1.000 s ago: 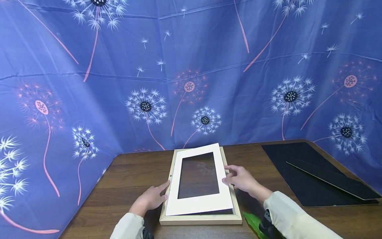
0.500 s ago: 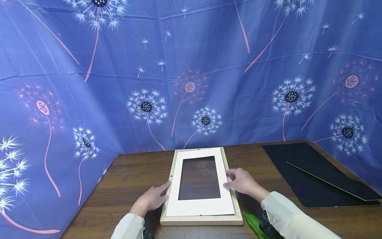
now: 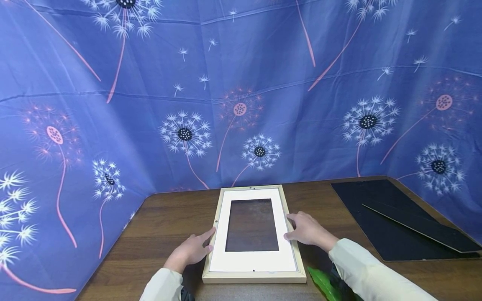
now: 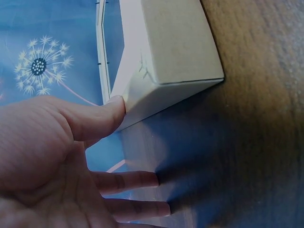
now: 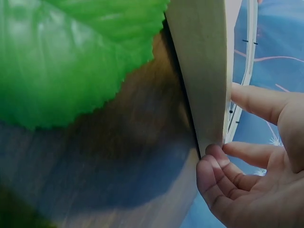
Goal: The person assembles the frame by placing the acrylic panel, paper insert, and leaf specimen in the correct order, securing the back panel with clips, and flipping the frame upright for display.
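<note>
A pale wooden picture frame lies flat on the table, with a white mat sitting level inside its border. Through the mat's rectangular window a dark, see-through area shows. At the frame's left side is my left hand; in the left wrist view its thumb touches the outer wall while the visible fingers extend straight. My right hand holds the frame's right side, thumb and forefinger at the upper edge, the other fingers bent against the outer wall.
Two black boards, a large backing board and a narrower panel across it, lie at the right of the wooden table. A green leaf is below my right wrist. Blue dandelion-print cloth hangs behind.
The white mat has dropped from a tilted position, its far end raised over the frame, to lying flat inside it. My right hand has shifted slightly right; the left stays put.
</note>
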`<control>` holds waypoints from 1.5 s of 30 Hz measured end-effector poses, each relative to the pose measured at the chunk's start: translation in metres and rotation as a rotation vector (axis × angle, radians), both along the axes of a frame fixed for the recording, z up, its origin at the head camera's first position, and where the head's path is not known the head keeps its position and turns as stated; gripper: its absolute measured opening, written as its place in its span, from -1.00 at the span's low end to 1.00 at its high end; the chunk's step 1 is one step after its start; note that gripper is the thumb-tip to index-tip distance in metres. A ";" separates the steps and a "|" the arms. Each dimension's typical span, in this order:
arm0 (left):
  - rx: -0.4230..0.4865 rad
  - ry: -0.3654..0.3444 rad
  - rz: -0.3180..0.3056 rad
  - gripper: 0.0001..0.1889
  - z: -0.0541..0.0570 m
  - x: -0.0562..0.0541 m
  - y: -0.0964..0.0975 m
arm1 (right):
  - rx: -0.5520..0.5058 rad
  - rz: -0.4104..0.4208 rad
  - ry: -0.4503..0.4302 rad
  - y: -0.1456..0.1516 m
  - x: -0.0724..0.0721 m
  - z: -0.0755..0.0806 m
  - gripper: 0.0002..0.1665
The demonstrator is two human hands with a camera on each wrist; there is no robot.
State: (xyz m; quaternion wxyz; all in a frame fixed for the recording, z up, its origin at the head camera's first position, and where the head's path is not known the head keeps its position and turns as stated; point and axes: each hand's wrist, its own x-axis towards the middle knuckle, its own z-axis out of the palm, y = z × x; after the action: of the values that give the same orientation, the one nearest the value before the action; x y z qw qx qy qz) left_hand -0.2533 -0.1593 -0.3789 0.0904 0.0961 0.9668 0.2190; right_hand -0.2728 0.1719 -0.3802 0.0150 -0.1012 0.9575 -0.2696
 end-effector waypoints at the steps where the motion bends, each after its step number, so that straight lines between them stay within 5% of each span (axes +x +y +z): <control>1: 0.001 0.002 -0.005 -0.44 0.000 0.000 0.000 | 0.004 0.004 0.000 0.001 0.000 0.000 -0.21; 19: 0.004 -0.005 -0.028 -0.43 0.002 0.000 -0.001 | 0.007 0.056 -0.049 0.008 0.005 0.007 -0.27; 29: 0.002 -0.023 -0.017 -0.44 0.003 0.000 -0.001 | -0.103 0.096 -0.010 0.020 0.018 0.015 -0.48; 45: 0.001 -0.031 -0.024 -0.43 0.004 0.002 -0.001 | -0.179 0.074 0.030 0.055 0.047 0.029 -0.52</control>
State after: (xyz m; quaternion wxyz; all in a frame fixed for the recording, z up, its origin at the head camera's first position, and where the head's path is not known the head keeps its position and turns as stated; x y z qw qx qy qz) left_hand -0.2517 -0.1600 -0.3749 0.1080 0.1043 0.9639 0.2197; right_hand -0.2262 0.2273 -0.3512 0.0017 -0.1413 0.9253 -0.3519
